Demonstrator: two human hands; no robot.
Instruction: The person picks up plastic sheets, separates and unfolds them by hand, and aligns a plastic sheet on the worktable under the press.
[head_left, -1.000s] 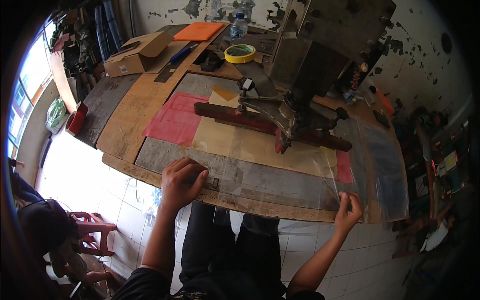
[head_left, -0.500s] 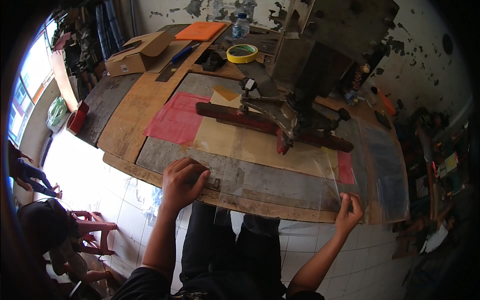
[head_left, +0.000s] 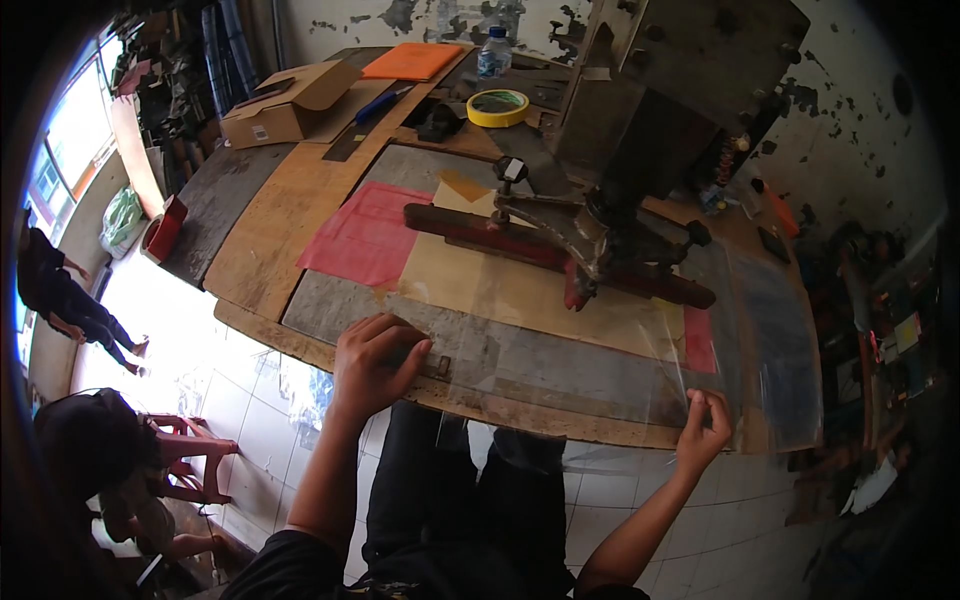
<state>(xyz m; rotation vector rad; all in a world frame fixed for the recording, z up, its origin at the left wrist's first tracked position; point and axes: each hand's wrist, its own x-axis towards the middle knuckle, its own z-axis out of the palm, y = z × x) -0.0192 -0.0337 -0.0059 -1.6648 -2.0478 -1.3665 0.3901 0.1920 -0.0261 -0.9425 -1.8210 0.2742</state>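
A clear plastic sheet (head_left: 590, 395) lies over the front of the press table and hangs past its edge. My right hand (head_left: 706, 422) is closed in a pinch on the sheet's right side. At the front left, my left hand (head_left: 380, 362) rests on the table edge, fingers bent and thumb apart, with no held thing visible. Beside its thumb is a small metal piece (head_left: 441, 366). Behind the sheet, a press bar (head_left: 490, 235), dark red, stands above cream paper (head_left: 450, 272) with a pink sheet (head_left: 360, 232) at the left.
The press column (head_left: 650, 140) rises behind the bar. Yellow tape (head_left: 498, 118), a water bottle (head_left: 494, 55), an open cardboard box (head_left: 285, 105), a blue cutter (head_left: 378, 105) and an orange folder (head_left: 412, 60) lie farther back. A red stool (head_left: 190, 455) and people are at the left.
The whole view has shifted slightly, so the table sits a little farther right. Both hands keep nearly the same places on the table. A standing person at the far left shows more fully.
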